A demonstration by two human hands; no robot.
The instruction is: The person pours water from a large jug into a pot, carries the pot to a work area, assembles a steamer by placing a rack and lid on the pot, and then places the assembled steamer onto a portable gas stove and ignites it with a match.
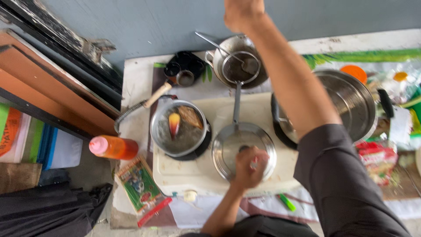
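head view: looking straight down on my stove, white, two burners
left hand: closed on the knob of the lid — fingers wrap it from above, so the lid stays flat over its pan on the right burner
right hand: raised far up toward the wall, top edge of frame, looks like a fist; cannot tell if it holds anything — arm crosses over the big pan
pot: left burner, dark liquid with two pieces in it, open, handle out to the left
strainer: rests across the bowl at the back, handle toward me
bottle: orange, lying on its side left of stove
packet: flat by the near-left corner
lighter: green, front edge
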